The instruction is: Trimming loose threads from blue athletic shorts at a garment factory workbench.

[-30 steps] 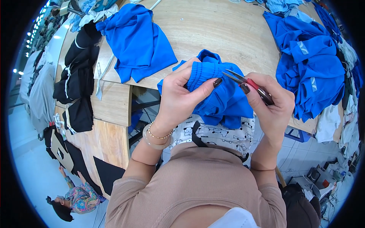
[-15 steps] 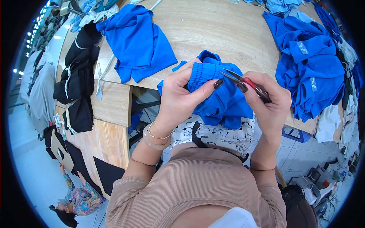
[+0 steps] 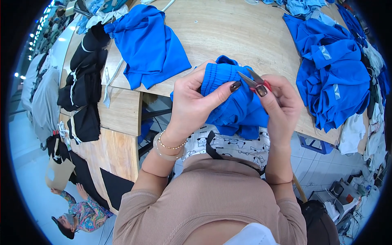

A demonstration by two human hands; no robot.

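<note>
Two hands show: the left hand (image 3: 190, 98) grips the gathered waistband (image 3: 218, 77) of a blue garment (image 3: 244, 108) at the near edge of the desk (image 3: 228, 28); the right hand (image 3: 283, 104) clasps red-handled snips (image 3: 248, 80), blades parted near the waistband. We cannot tell what the grey box (image 3: 326, 199), lower right, contains.

- Right hand (image 3: 281, 100): shifted leftward along the near edge of the desk (image 3: 228, 28), closer to the left hand (image 3: 192, 98)
- Snips (image 3: 251, 83): carried along in the right hand, blades now parted wider beside the waistband of the blue garment (image 3: 220, 77)
- Cardboard piece (image 3: 61, 173): formerly alongside the black cloth (image 3: 87, 177) near the desk's left edge, now raised and tilted in a co-worker's hand (image 3: 55, 190)
- Co-worker (image 3: 90, 216): head and arms repositioned
</note>
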